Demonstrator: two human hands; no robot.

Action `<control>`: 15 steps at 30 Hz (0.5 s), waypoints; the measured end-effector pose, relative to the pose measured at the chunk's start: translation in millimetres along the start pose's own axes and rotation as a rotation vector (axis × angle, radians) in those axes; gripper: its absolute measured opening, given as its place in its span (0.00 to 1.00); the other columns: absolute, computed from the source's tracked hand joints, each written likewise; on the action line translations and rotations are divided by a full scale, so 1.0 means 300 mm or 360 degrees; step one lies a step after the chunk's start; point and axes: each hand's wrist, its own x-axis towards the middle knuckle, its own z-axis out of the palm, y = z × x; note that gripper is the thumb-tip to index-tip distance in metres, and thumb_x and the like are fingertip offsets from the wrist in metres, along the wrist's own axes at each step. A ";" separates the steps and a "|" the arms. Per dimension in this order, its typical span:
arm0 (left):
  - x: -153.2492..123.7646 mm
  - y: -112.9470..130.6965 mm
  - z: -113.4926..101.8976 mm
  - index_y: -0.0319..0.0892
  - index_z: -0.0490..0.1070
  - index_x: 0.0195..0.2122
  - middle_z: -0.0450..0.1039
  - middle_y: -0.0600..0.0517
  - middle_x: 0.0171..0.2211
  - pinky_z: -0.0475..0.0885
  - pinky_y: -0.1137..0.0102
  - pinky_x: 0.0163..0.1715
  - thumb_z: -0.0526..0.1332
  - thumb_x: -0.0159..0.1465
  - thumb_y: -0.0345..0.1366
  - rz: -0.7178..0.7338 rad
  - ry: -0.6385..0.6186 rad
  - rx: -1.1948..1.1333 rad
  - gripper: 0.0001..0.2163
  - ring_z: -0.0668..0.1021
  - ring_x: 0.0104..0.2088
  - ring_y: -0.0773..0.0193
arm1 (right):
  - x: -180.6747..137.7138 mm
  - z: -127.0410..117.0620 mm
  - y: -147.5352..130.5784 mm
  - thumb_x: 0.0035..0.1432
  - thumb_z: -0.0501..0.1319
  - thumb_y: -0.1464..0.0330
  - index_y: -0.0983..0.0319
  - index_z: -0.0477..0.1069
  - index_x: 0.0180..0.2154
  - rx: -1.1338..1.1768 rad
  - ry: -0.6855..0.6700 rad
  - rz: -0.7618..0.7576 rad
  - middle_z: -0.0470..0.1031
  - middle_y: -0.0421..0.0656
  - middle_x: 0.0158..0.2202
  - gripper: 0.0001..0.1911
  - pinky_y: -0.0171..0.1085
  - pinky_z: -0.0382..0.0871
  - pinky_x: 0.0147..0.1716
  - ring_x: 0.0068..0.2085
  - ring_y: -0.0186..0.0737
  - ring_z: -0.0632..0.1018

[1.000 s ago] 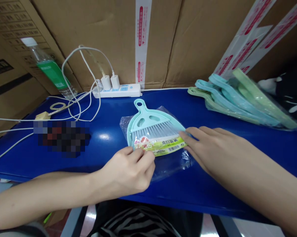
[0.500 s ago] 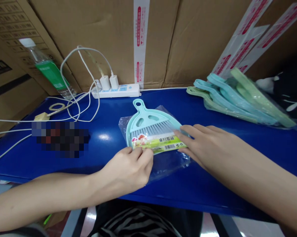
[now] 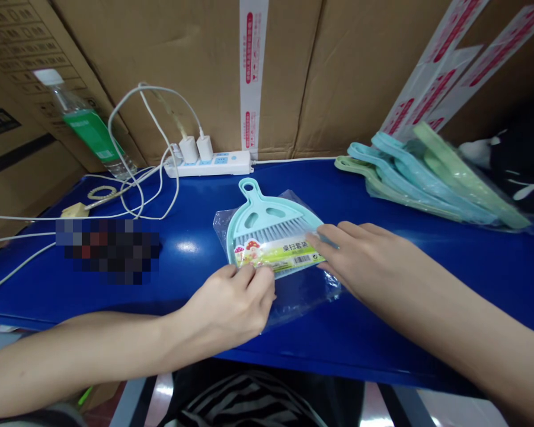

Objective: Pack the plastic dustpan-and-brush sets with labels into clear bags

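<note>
A small mint-green dustpan-and-brush set (image 3: 267,222) lies in a clear plastic bag (image 3: 306,293) on the blue table (image 3: 427,249), with a yellow-green label card (image 3: 280,254) across its front. My left hand (image 3: 231,308) pinches the bag's open near edge at the card's left end. My right hand (image 3: 360,255) lies with fingers stretched out flat on the right side of the set, fingertips on the card.
A white power strip (image 3: 211,163) with two chargers and looping cables (image 3: 133,190) sits at the back left, next to a leaning water bottle (image 3: 86,127). More bagged mint and green sets (image 3: 427,178) are piled at the right. Cardboard boxes (image 3: 338,71) wall the back.
The label card has slid leftward over the dustpan, its picture end now showing. My right hand has moved slightly left with it. My left hand keeps its pinch.
</note>
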 end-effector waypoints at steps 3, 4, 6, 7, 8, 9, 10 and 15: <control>-0.002 0.003 0.001 0.33 0.72 0.36 0.67 0.53 0.26 0.61 0.69 0.19 0.55 0.66 0.28 0.0009 -0.0010 0.0016 0.07 0.72 0.24 0.65 | 0.010 0.005 0.002 0.48 0.57 0.84 0.61 0.74 0.26 0.0053 0.0192 -0.0056 0.77 0.42 0.26 0.14 0.37 0.59 0.28 0.27 0.40 0.72; -0.003 0.003 0.002 0.33 0.72 0.37 0.67 0.53 0.26 0.61 0.69 0.19 0.55 0.65 0.27 0.0009 -0.0012 0.0023 0.07 0.72 0.24 0.65 | 0.014 0.008 0.002 0.47 0.57 0.84 0.60 0.72 0.24 0.0069 0.0265 -0.0073 0.76 0.42 0.25 0.14 0.37 0.59 0.28 0.27 0.40 0.72; -0.003 0.003 0.003 0.33 0.72 0.37 0.66 0.54 0.25 0.60 0.68 0.19 0.55 0.65 0.28 0.0003 -0.0012 0.0035 0.07 0.71 0.24 0.65 | 0.020 0.016 -0.002 0.46 0.56 0.85 0.59 0.68 0.20 0.0092 0.0390 -0.0086 0.73 0.41 0.23 0.15 0.38 0.57 0.28 0.26 0.40 0.70; -0.003 0.003 0.004 0.33 0.72 0.37 0.65 0.54 0.25 0.60 0.68 0.19 0.55 0.66 0.28 0.0000 -0.0008 0.0040 0.07 0.71 0.24 0.65 | 0.022 0.020 -0.005 0.45 0.56 0.85 0.59 0.67 0.19 0.0100 0.0424 -0.0088 0.71 0.41 0.22 0.16 0.38 0.57 0.28 0.26 0.40 0.69; -0.003 0.003 0.005 0.34 0.72 0.37 0.65 0.54 0.25 0.60 0.69 0.19 0.55 0.66 0.28 -0.0003 -0.0009 0.0042 0.07 0.71 0.24 0.65 | 0.023 0.023 -0.007 0.45 0.55 0.86 0.59 0.65 0.19 0.0106 0.0438 -0.0085 0.70 0.40 0.22 0.16 0.38 0.56 0.28 0.25 0.39 0.68; -0.003 0.002 0.006 0.33 0.72 0.38 0.65 0.54 0.25 0.60 0.69 0.19 0.55 0.66 0.28 -0.0005 -0.0014 0.0042 0.07 0.71 0.24 0.65 | 0.024 0.026 -0.008 0.45 0.54 0.86 0.59 0.65 0.19 0.0112 0.0448 -0.0078 0.70 0.40 0.22 0.17 0.38 0.56 0.28 0.25 0.39 0.68; -0.002 0.001 0.007 0.33 0.72 0.38 0.65 0.54 0.25 0.60 0.69 0.19 0.54 0.66 0.27 -0.0006 -0.0022 0.0041 0.07 0.71 0.24 0.65 | 0.023 0.029 -0.009 0.45 0.54 0.86 0.59 0.64 0.19 0.0118 0.0449 -0.0069 0.70 0.40 0.22 0.17 0.38 0.55 0.28 0.25 0.38 0.68; -0.004 0.001 0.012 0.33 0.72 0.38 0.67 0.53 0.26 0.62 0.69 0.19 0.54 0.65 0.26 -0.0003 -0.0013 0.0026 0.08 0.72 0.24 0.64 | 0.012 0.033 0.003 0.45 0.53 0.86 0.58 0.62 0.22 0.0208 0.0444 -0.0085 0.68 0.38 0.22 0.16 0.37 0.55 0.26 0.24 0.38 0.67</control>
